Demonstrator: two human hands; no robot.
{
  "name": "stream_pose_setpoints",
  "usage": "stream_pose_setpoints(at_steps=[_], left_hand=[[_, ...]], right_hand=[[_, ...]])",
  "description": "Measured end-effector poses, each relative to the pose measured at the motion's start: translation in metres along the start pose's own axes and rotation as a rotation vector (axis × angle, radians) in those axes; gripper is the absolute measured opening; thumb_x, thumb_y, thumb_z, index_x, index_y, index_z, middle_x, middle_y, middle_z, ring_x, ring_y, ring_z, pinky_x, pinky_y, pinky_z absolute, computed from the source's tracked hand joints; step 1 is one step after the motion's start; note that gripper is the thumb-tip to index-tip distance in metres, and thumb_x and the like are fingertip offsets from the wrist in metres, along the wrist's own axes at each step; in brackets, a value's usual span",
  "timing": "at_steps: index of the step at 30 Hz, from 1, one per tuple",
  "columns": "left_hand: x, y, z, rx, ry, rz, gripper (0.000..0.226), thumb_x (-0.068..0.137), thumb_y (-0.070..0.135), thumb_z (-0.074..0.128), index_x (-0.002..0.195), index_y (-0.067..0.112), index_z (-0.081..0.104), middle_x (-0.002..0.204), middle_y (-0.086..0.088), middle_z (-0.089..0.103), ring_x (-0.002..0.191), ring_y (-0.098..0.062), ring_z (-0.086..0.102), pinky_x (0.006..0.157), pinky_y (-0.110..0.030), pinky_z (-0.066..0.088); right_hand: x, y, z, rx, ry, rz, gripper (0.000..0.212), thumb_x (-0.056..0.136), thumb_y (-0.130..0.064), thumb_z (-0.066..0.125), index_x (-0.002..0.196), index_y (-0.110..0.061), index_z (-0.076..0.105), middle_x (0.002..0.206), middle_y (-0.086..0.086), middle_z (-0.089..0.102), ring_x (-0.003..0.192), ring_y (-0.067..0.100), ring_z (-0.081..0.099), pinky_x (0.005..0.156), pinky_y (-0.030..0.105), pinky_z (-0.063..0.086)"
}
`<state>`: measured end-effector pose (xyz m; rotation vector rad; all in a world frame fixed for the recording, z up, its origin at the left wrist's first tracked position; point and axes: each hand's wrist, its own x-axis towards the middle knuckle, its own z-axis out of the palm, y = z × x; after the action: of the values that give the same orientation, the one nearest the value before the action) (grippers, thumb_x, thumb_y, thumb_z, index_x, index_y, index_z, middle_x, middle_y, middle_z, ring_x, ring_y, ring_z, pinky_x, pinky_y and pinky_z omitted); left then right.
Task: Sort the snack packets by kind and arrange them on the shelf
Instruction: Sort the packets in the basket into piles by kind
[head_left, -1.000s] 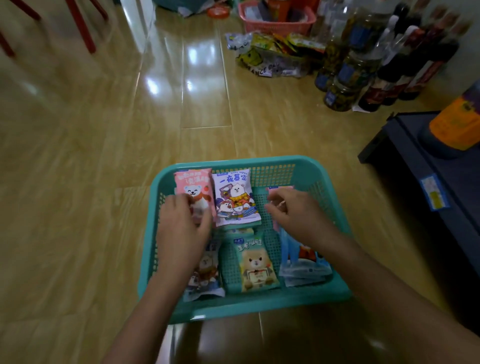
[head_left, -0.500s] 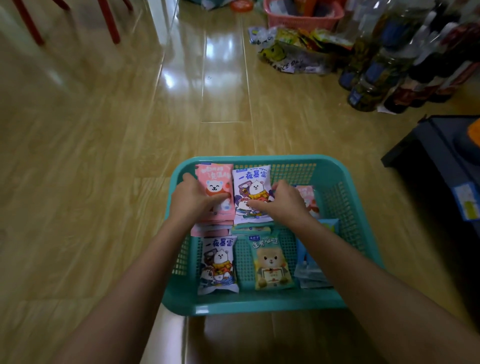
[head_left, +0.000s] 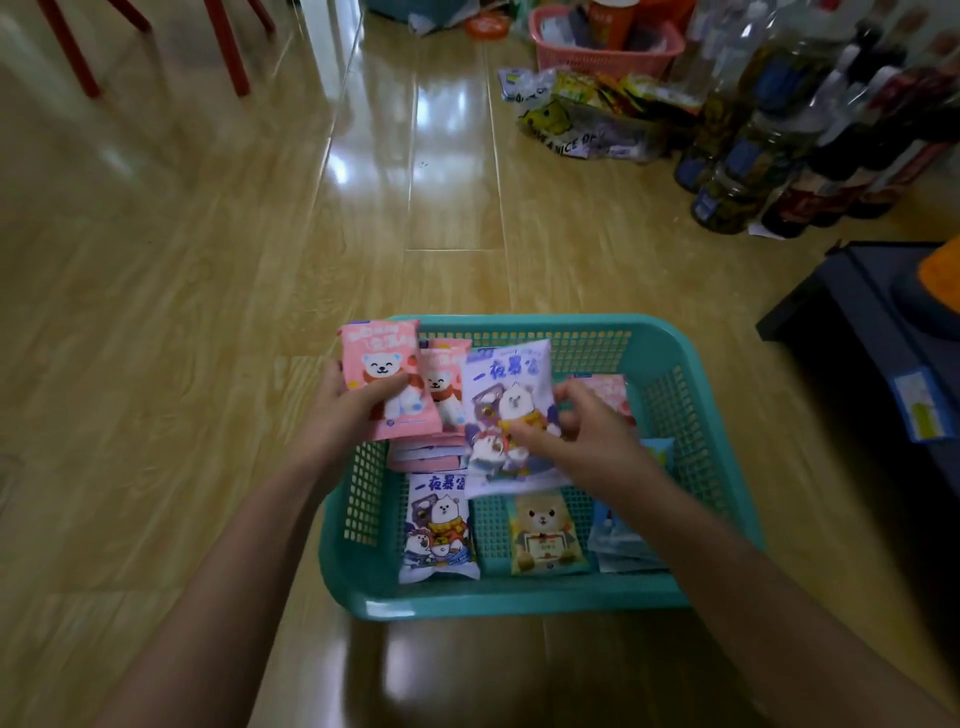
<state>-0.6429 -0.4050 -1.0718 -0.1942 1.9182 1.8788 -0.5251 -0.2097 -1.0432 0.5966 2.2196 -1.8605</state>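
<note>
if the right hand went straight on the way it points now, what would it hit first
The right hand points forward-left, gripping a lavender packet. Next in line is the pink packet stack in the basket, though it may pass above; depth is unclear.

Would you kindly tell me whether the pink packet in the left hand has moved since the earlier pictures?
Yes. The left hand has lifted the pink packet off its stack, and it now overlaps the far-left rim of the teal basket.
</note>
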Motion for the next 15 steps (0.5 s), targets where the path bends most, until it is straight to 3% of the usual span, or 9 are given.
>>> stream_pose_setpoints(at_steps=[4,7,10,12,13,15], left_hand=[[-0.016,-0.004,-0.018,-0.071,-0.026,0.029,0.032,0.083,0.002,0.059,0.111,0.018,0.056,0.092,-0.004,0.071,0.067,-0.012,0.071,0.056,-0.024,0.057],[-0.023,-0.006,-0.028,-0.102,0.005,0.028,0.027,0.081,0.005,0.058,0.103,0.022,0.06,0.091,-0.004,0.071,0.069,-0.015,0.069,0.066,-0.03,0.057],[-0.027,-0.006,-0.037,-0.083,0.008,0.026,0.032,0.068,0.017,0.06,0.099,0.027,0.061,0.086,0.0,0.072,0.069,-0.015,0.067,0.067,-0.032,0.053],[-0.031,-0.005,-0.041,-0.071,-0.006,0.025,0.033,0.065,0.02,0.06,0.097,0.028,0.061,0.082,0.002,0.073,0.066,-0.013,0.068,0.059,-0.028,0.055],[-0.033,-0.005,-0.043,-0.072,-0.01,0.026,0.034,0.065,0.02,0.06,0.098,0.027,0.061,0.082,0.002,0.073,0.065,-0.013,0.069,0.056,-0.027,0.055],[-0.036,-0.006,-0.045,-0.07,-0.011,0.027,0.038,0.066,0.02,0.06,0.103,0.024,0.06,0.084,0.0,0.073,0.067,-0.014,0.07,0.054,-0.026,0.055]], right_hand=[[-0.023,0.024,0.046,0.053,-0.181,0.15,0.021,0.09,-0.014,0.058,0.108,-0.009,0.049,0.104,0.004,0.07,0.088,0.015,0.069,0.077,0.024,0.057],[-0.027,0.044,0.074,-0.049,-0.236,0.215,0.024,0.093,-0.019,0.056,0.111,-0.005,0.047,0.109,0.012,0.066,0.103,0.024,0.064,0.094,0.039,0.05],[-0.019,0.051,0.087,-0.069,-0.2,0.236,0.024,0.092,-0.023,0.056,0.109,-0.009,0.048,0.112,0.012,0.065,0.106,0.025,0.062,0.097,0.044,0.048],[-0.007,0.051,0.092,-0.123,-0.182,0.263,0.024,0.092,-0.026,0.055,0.106,-0.008,0.048,0.112,0.012,0.063,0.101,0.023,0.062,0.091,0.041,0.05],[0.0,0.051,0.093,-0.217,-0.192,0.269,0.023,0.093,-0.028,0.054,0.101,-0.008,0.049,0.105,0.01,0.063,0.093,0.021,0.061,0.081,0.036,0.051],[0.009,0.053,0.095,-0.515,-0.227,0.246,0.024,0.093,-0.034,0.051,0.079,-0.015,0.046,0.08,0.005,0.055,0.069,0.015,0.051,0.055,0.025,0.039]])
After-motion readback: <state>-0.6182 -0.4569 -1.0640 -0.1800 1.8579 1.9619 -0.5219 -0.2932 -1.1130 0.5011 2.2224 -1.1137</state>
